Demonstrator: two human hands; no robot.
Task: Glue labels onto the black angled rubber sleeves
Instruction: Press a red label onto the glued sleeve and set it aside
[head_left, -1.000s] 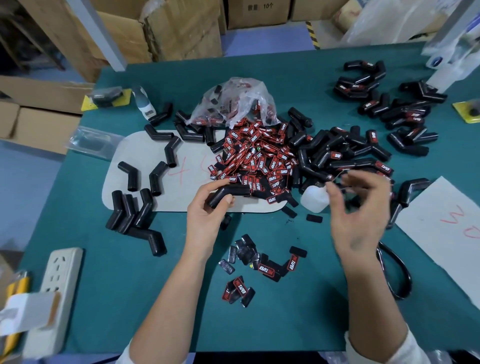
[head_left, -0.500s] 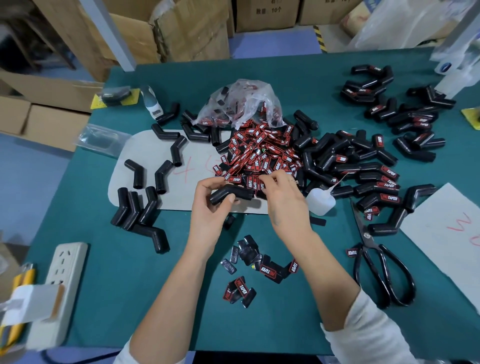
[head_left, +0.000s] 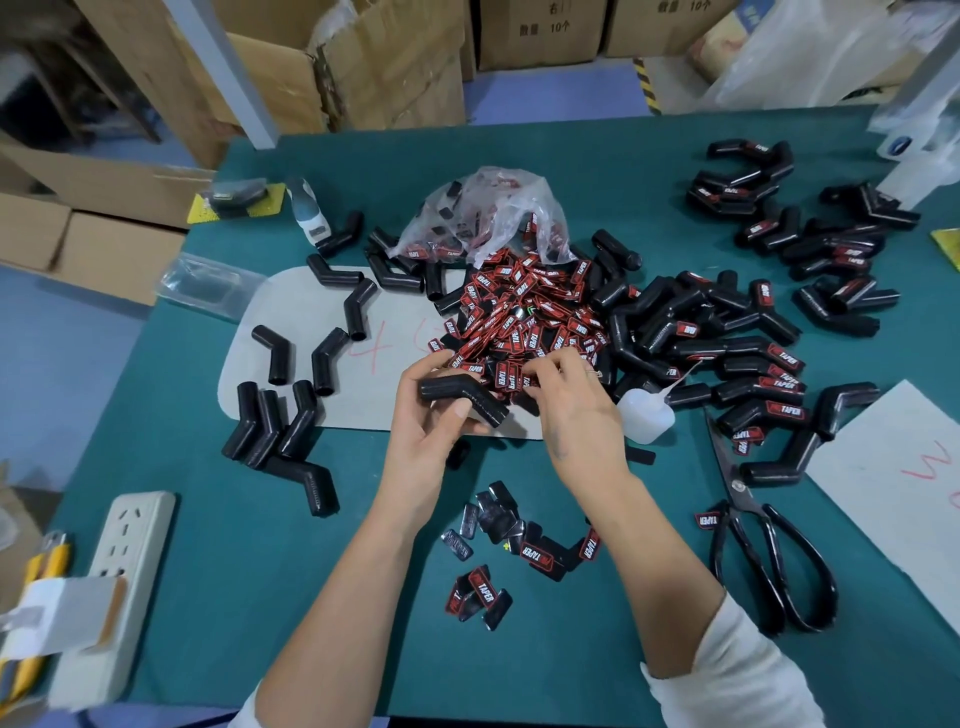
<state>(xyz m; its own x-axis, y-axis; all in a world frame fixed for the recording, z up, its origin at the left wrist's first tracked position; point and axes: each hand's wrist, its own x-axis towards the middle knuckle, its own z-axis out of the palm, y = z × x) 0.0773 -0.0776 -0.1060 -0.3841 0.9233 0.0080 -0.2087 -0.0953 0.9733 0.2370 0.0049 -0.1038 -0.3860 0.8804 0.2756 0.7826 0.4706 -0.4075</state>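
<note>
Left hand (head_left: 431, 431) gripping one black angled sleeve (head_left: 462, 399), thumb across it. Right hand (head_left: 576, 410) curled, fingertips (head_left: 537, 370) pinching at the label pile (head_left: 524, 317) mid-table.

I see work table (head_left: 597, 156) with teal green cover, filling most of view. Behind far edge, brown cardboard boxes (head_left: 395, 67) stacked along back, one with flap open, some with printed characters. More boxes (head_left: 78, 239) low at left side. Floor (head_left: 62, 358) pale blue-grey. Grey metal post (head_left: 228, 73) stands slanted at far left corner of table. Yellow-black hazard tape (head_left: 647, 85) on floor at back. Light even, soft.
</note>
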